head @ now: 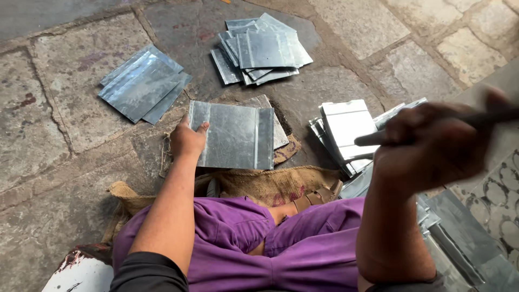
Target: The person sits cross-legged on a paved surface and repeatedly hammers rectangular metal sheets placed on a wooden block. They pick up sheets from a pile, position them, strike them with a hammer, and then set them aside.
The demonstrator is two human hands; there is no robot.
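Observation:
My left hand [186, 139] grips the left edge of a grey metal sheet [235, 135] with folded edges; the sheet lies flat on the stone floor in front of my crossed legs. My right hand [432, 146] is raised at the right, blurred, closed around a dark tool handle [486, 118] that points left above a pile of sheets. Another sheet lies partly under the held one.
Stacks of similar metal sheets lie at the upper left [141, 84], upper middle [262, 50] and right [348, 130], with more by my right knee [459, 232]. Burlap sacking [270, 184] covers the floor under my legs. A white object [81, 273] sits at the lower left.

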